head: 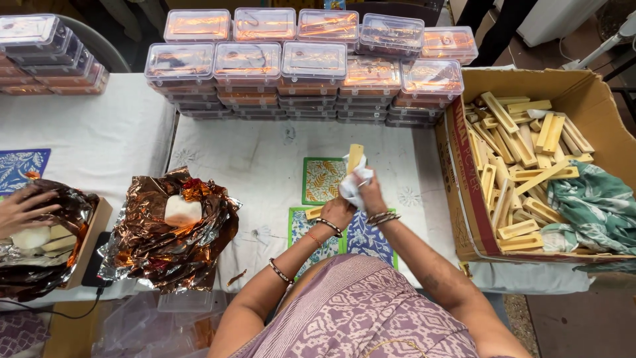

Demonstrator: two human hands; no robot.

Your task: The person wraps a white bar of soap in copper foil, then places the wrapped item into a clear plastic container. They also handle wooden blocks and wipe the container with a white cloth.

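My left hand (338,211) grips the lower end of a pale wooden stick piece (355,156) that points away from me. My right hand (371,193) is closed on a white cloth (351,184) wrapped around the piece's middle. Both hands are raised over the patterned tiles (322,179) in the middle of the white table cover (265,166). Another short wooden piece (313,213) lies on the tiles under my left wrist.
A cardboard box (464,192) on the right holds several wooden pieces and a green cloth (596,205). Stacked clear lidded containers (311,66) line the back. Crumpled copper foil (165,232) with a white block lies left. Another person's hand (23,211) rests on foil at far left.
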